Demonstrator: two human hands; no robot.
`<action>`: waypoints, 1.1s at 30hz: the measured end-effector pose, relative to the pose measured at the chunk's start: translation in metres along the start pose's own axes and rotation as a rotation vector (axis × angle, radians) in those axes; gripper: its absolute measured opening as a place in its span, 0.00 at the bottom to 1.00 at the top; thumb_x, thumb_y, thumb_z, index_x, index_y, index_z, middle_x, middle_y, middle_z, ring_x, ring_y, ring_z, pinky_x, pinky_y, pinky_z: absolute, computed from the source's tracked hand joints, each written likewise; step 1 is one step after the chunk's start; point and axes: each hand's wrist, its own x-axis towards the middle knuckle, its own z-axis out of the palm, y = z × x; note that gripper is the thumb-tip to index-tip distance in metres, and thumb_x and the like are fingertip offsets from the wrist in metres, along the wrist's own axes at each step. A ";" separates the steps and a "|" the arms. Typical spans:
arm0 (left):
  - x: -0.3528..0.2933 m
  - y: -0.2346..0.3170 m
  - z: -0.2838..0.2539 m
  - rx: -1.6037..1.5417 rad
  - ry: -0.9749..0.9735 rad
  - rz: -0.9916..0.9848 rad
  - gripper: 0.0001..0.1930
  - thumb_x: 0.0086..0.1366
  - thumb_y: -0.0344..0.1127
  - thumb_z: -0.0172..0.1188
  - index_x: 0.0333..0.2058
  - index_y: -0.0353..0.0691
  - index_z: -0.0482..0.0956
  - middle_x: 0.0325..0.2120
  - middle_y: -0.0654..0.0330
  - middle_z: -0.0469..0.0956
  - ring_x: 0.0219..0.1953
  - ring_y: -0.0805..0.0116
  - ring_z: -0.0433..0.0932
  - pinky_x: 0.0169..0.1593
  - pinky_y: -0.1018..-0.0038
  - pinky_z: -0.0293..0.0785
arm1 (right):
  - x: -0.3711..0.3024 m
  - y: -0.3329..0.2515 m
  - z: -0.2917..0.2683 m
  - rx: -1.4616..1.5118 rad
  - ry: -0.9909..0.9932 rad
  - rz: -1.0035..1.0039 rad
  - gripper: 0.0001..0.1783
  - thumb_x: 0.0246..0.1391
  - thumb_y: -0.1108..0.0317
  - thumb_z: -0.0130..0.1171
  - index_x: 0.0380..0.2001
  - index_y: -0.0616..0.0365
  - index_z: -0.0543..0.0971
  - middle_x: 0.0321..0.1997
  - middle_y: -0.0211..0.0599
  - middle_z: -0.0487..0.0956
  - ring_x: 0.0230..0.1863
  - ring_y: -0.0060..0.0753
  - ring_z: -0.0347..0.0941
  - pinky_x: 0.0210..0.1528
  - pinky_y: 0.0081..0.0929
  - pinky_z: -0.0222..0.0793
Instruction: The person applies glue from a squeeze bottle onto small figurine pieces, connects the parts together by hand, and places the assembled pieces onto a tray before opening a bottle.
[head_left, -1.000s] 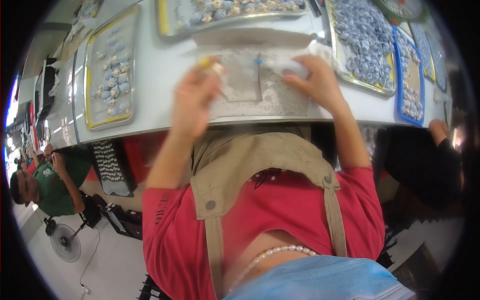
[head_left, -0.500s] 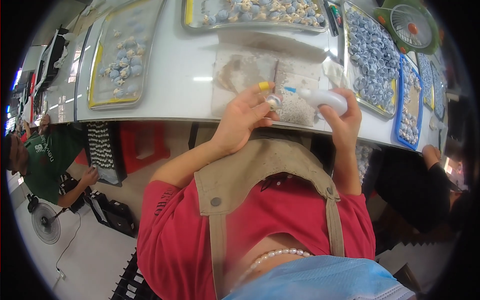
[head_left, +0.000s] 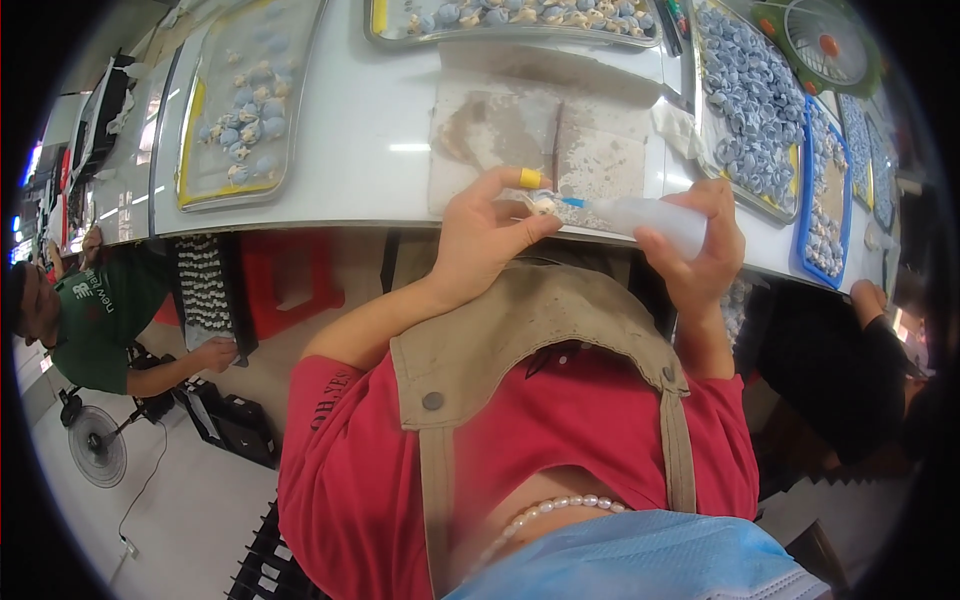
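My left hand (head_left: 492, 228) pinches a small cream-and-blue figurine piece (head_left: 541, 206) between thumb and fingers, just over the table's near edge. Yellow tape wraps one of its fingers. My right hand (head_left: 700, 238) is wrapped round a white squeeze bottle (head_left: 655, 220), tipped on its side. The bottle's blue nozzle tip (head_left: 574, 202) points left and reaches the figurine piece; whether it touches, I cannot tell. Beneath and beyond my hands lies a stained cardboard sheet (head_left: 602, 160).
Trays of blue and cream pieces stand at the left (head_left: 190, 150), the back (head_left: 510, 42) and the right (head_left: 740, 195). Beside the right one is a blue-rimmed tray (head_left: 806, 225). A green fan (head_left: 822, 45) sits at the far right. Co-workers flank me on both sides.
The bottle has tilted and its nozzle has come left and down to the figurine piece. My right hand has shifted slightly right and lower. The left co-worker's hand has moved right.
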 end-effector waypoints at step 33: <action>0.000 -0.006 -0.010 -0.225 0.004 -0.044 0.16 0.56 0.24 0.58 0.42 0.35 0.66 0.39 0.56 0.72 0.35 0.70 0.76 0.38 0.80 0.72 | 0.004 0.008 0.020 0.239 0.138 0.396 0.14 0.39 0.68 0.67 0.29 0.60 0.73 0.27 0.32 0.75 0.32 0.22 0.70 0.33 0.19 0.64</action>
